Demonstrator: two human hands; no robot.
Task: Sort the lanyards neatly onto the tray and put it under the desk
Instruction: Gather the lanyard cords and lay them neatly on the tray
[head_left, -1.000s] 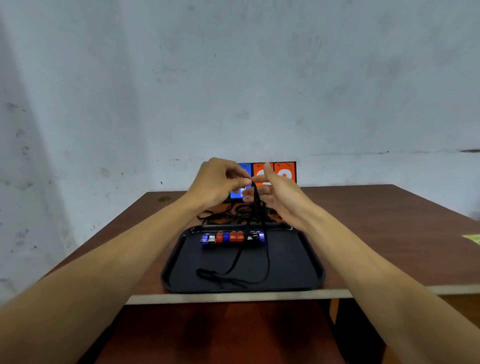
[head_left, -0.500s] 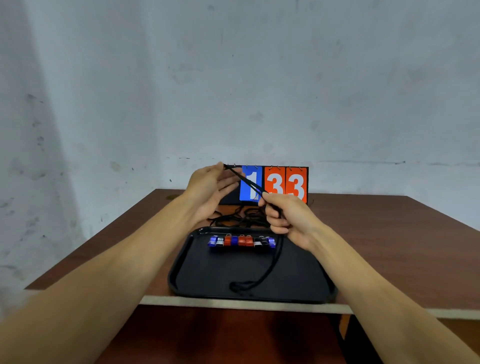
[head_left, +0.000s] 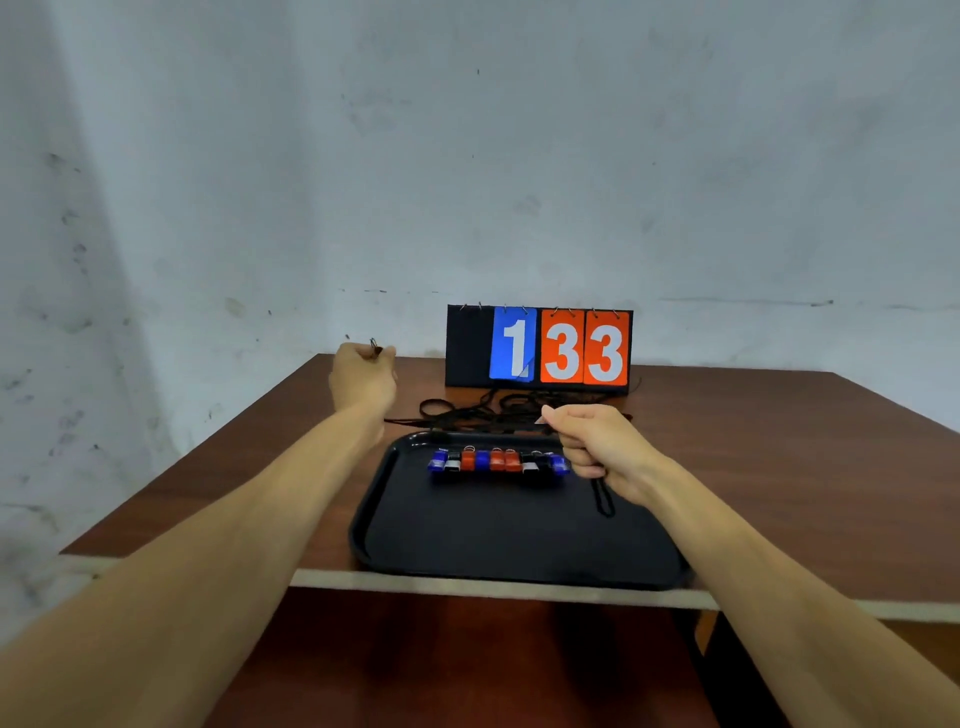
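A black tray lies at the desk's near edge. A row of blue, red, black and white clips lines its far end. Behind the tray, loose black lanyards lie tangled on the desk. My left hand is raised left of the tray, fingers closed on one end of a black lanyard, whose small metal ring pokes out above the fist. My right hand hovers over the tray's far right corner, closed on the same cord; its loop dangles below the fist. The cord between the hands is barely visible.
A flip scoreboard reading 1 and 33 stands at the back of the brown desk, against a pale wall. The space under the desk shows as dark brown below the pale front edge.
My hands have pulled apart: the left moved out to the left, the right dropped to the tray's right corner. The dangling loop has been drawn up off the tray's middle.
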